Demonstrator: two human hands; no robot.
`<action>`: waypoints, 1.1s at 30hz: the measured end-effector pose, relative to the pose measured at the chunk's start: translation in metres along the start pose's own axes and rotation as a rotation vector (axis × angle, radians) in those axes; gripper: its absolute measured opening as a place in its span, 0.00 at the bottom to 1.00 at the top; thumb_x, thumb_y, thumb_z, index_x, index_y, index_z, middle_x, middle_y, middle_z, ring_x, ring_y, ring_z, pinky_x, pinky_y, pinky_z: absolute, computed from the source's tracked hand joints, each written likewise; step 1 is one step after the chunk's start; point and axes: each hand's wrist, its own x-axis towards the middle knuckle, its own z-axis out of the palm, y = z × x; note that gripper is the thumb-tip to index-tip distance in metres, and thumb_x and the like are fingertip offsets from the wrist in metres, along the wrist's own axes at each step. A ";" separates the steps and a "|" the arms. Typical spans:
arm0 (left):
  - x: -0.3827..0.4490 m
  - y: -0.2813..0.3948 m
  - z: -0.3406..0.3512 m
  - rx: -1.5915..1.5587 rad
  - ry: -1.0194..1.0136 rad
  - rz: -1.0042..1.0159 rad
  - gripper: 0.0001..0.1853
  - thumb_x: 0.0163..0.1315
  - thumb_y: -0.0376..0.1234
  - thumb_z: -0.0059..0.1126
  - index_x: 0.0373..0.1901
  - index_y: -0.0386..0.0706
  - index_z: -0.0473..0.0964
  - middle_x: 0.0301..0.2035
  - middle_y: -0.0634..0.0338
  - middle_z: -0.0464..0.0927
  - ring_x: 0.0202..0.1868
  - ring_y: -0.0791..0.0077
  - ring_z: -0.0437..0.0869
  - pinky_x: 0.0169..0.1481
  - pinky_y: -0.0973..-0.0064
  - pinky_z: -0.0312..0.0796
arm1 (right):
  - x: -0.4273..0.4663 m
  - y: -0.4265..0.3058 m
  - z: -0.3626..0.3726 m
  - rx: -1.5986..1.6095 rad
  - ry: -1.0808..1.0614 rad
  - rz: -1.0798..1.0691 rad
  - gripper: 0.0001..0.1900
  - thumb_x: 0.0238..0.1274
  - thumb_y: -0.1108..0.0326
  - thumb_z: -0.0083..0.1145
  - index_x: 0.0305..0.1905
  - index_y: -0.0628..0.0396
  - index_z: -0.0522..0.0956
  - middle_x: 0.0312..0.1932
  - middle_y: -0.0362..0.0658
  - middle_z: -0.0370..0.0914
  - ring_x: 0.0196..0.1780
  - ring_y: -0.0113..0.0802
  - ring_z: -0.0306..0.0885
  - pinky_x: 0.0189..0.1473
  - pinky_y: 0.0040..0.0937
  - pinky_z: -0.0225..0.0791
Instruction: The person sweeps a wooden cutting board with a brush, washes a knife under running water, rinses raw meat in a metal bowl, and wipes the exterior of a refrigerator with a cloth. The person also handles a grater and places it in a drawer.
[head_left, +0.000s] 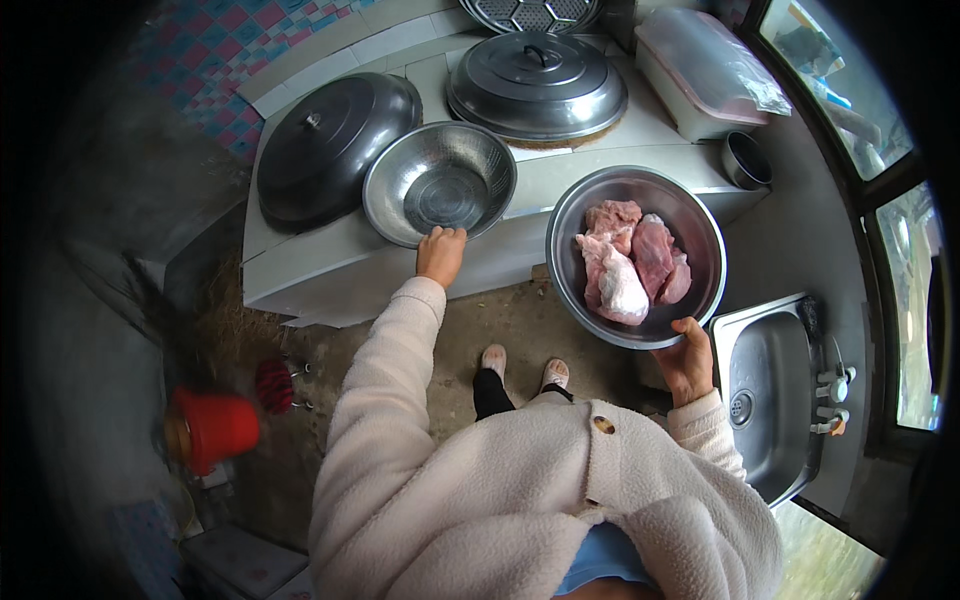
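Note:
With my right hand (688, 360) I grip the near rim of a stainless steel bowl (705, 244), thumb over the edge. Several pieces of raw meat (619, 259) lie inside it, pink with some white fat. My left hand (441, 256) has its fingers over the near rim of a perforated metal basin (442, 191), which holds nothing. That basin sits at the front edge of the tiled stove counter (525, 180) and leans toward me. The steel bowl is held up in front of the counter, left of the sink.
Two large domed wok lids (337, 146) (537, 86) cover the stove top. A lidded plastic box (697, 82) and a small metal pot (746, 160) stand at the right. The sink (772, 397) has two taps. A red bucket (217, 429) stands on the floor at left.

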 end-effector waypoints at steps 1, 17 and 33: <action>-0.007 0.037 -0.006 0.026 0.005 0.008 0.03 0.60 0.28 0.52 0.31 0.44 0.75 0.32 0.57 0.81 0.41 0.56 0.81 0.45 0.58 0.75 | -0.006 -0.013 -0.040 0.029 -0.021 0.007 0.13 0.54 0.72 0.56 0.46 0.58 0.76 0.44 0.44 0.82 0.48 0.40 0.81 0.54 0.44 0.75; 0.044 0.285 -0.183 -0.501 0.065 0.463 0.23 0.53 0.37 0.71 0.50 0.39 0.78 0.45 0.51 0.81 0.46 0.54 0.83 0.51 0.65 0.77 | -0.015 -0.032 -0.067 0.066 -0.038 -0.192 0.09 0.55 0.79 0.53 0.42 0.58 0.75 0.35 0.41 0.78 0.34 0.35 0.80 0.35 0.43 0.79; 0.061 0.315 -0.091 -0.368 -0.705 0.788 0.51 0.32 0.62 0.74 0.55 0.36 0.71 0.50 0.43 0.71 0.58 0.48 0.70 0.60 0.59 0.66 | -0.012 -0.036 -0.092 -0.003 0.150 -0.103 0.07 0.54 0.77 0.54 0.39 0.61 0.74 0.30 0.41 0.77 0.26 0.33 0.78 0.26 0.31 0.75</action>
